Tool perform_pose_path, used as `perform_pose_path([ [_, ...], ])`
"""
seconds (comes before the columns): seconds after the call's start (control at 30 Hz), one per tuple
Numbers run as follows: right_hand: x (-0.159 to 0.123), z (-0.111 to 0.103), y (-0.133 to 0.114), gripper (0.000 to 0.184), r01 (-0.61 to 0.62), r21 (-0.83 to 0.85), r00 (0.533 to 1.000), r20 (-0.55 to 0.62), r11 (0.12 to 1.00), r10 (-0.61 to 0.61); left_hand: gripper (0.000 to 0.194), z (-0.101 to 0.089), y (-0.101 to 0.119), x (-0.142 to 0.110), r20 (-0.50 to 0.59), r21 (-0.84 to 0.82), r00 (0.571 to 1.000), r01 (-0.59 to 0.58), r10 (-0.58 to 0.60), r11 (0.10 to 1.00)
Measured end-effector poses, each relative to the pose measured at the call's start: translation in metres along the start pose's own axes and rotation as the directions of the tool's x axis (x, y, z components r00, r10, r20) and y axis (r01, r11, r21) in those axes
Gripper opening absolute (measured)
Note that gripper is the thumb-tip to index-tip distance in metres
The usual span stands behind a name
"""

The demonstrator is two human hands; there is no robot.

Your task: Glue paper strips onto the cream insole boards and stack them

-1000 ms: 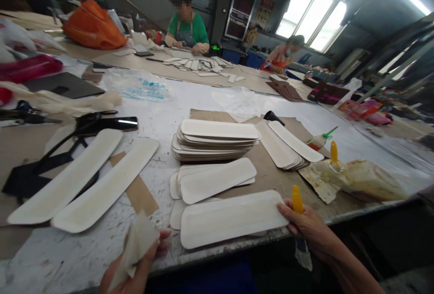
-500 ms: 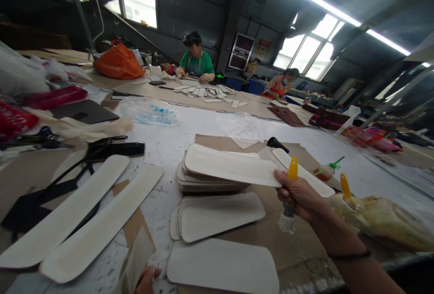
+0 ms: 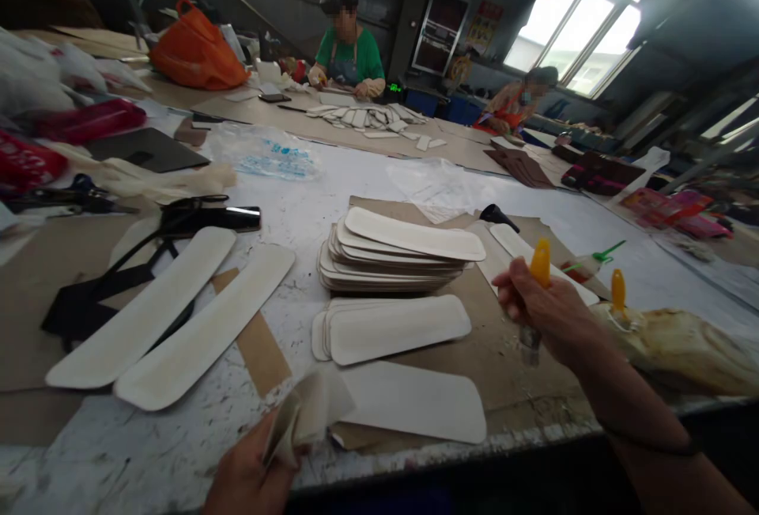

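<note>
Tall, uneven stack of white, round-cornered strips (image 3: 415, 234) at centre (clock positions about it); smaller fanned pile (image 3: 400, 329) at 6 o'clock. Outside both lie a wide white panel (image 3: 421, 404), also at 6, nearer the edge, and two long white strips (image 3: 205, 329) at 8; whether any is coated cannot be told. Left hand (image 3: 246, 467), at 7, grips a folded beige sheet (image 3: 308, 412) that overlaps the panel's end. Right hand (image 3: 554, 313), between 3 and 4, grasps a yellow-handled brush (image 3: 540, 262), partly hiding pale strips (image 3: 507, 238). Black tube (image 3: 499, 217) at 2; stained bundle (image 3: 693, 341) at 4.
</note>
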State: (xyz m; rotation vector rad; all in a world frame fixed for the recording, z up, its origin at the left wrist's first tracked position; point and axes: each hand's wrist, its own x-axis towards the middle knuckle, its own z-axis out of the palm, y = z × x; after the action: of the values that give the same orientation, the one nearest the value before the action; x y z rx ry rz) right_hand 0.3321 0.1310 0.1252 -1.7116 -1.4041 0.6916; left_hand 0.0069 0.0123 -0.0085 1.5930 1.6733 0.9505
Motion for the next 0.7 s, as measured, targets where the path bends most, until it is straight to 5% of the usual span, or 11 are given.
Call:
perform_pose_path([
  [0.07,-0.037,0.015,-0.005,0.062,0.040,0.029,0.996,0.075,0.999,-0.042,0.033,0.007,-0.012,-0.003,0.023,0.194,0.933,-0.357,0.360,0.914],
  [0.17,-0.081,0.040,-0.005,0.066,0.040,-0.018,0.993,0.108,0.999,-0.038,0.039,0.021,-0.020,-0.008,0.042,0.397,0.804,-0.558,0.593,0.729],
  [0.4,-0.115,0.082,0.013,0.054,-0.154,0.361,0.979,0.179,0.920,0.093,0.032,0.035,-0.014,-0.027,0.092,0.458,0.718,-0.646,0.690,0.611],
  [0.6,-0.130,0.113,0.012,0.040,-0.224,0.410,0.951,0.292,0.884,0.105,0.028,0.043,-0.025,-0.034,0.070,0.513,0.591,-0.712,0.803,0.479],
  [0.7,-0.133,0.123,0.013,0.041,-0.241,0.416,0.945,0.306,0.877,0.114,0.026,0.042,-0.024,-0.032,0.061,0.502,0.593,-0.714,0.803,0.489],
])
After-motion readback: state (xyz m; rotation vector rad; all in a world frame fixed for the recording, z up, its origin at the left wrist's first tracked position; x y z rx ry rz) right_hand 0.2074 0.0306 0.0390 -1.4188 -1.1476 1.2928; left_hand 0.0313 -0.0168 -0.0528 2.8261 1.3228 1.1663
